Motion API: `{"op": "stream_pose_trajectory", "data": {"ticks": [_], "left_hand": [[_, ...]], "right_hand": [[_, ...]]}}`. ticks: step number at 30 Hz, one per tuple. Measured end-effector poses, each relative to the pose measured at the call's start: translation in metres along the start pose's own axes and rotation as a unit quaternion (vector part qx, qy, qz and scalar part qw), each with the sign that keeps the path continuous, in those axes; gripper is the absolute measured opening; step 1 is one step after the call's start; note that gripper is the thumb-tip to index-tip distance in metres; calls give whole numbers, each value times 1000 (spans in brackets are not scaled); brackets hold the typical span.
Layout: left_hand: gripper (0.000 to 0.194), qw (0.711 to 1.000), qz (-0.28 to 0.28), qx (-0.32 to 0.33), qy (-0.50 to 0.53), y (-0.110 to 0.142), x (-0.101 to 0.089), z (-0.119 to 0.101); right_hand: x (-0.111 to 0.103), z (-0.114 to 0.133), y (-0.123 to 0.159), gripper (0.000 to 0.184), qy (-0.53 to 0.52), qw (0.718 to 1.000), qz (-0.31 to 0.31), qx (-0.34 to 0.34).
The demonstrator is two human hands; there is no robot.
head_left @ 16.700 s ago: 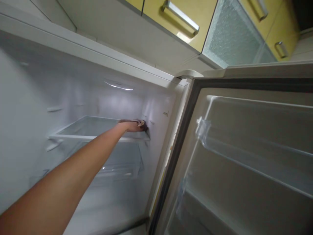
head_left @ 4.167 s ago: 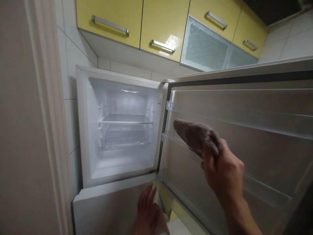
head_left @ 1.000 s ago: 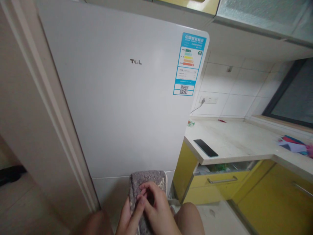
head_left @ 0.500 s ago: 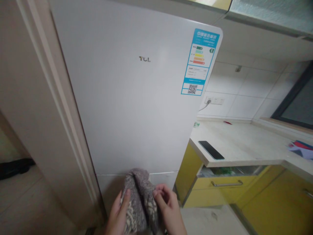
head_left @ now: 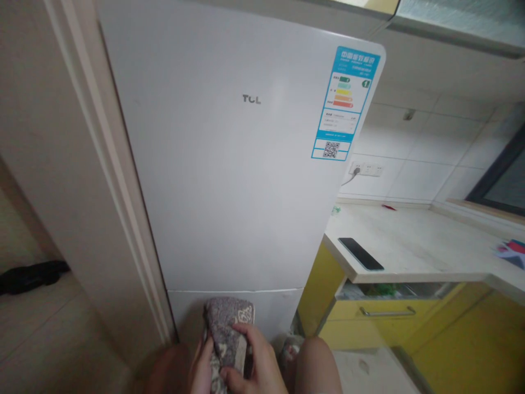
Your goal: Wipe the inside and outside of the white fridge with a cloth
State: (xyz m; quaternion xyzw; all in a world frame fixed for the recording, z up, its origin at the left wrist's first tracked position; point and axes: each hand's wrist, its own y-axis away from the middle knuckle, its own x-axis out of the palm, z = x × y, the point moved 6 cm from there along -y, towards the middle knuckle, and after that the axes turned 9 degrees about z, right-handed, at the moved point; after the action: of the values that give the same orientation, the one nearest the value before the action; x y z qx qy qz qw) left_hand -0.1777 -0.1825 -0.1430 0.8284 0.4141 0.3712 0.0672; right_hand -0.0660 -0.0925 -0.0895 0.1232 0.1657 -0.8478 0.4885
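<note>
A grey-purple patterned cloth [head_left: 223,317] with cream motifs is folded into a compact bundle at the bottom of the view. My left hand [head_left: 202,368] grips its left side, fingers mostly hidden behind the fabric. On the right side, my right hand [head_left: 258,364] presses the cloth with thumb and fingers closed on it. Behind the bundle stands a white refrigerator [head_left: 229,197]; the cloth is in front of its lower door, just below the seam between doors.
A phone [head_left: 361,253] lies near the edge of the pale countertop [head_left: 418,241] at right. Below it is a yellow drawer [head_left: 381,309] with a metal handle. A door frame [head_left: 102,164] borders the refrigerator at left. My bare knee [head_left: 318,364] shows at bottom right.
The loosely draped cloth is now folded into a smaller, flatter bundle. My right hand has moved left across its front. The view shifted slightly, and my knees have come into sight.
</note>
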Motion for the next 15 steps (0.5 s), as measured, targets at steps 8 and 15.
{"op": "stream_pose_trajectory", "data": {"ticks": [8, 15], "left_hand": [[74, 982, 107, 105, -114, 24, 35, -38], [70, 998, 63, 25, 9, 30, 31, -9]], "right_hand": [[-16, 33, 3, 47, 30, 994, -90, -50], [-14, 44, 4, 43, -122, 991, -27, -48]]}}
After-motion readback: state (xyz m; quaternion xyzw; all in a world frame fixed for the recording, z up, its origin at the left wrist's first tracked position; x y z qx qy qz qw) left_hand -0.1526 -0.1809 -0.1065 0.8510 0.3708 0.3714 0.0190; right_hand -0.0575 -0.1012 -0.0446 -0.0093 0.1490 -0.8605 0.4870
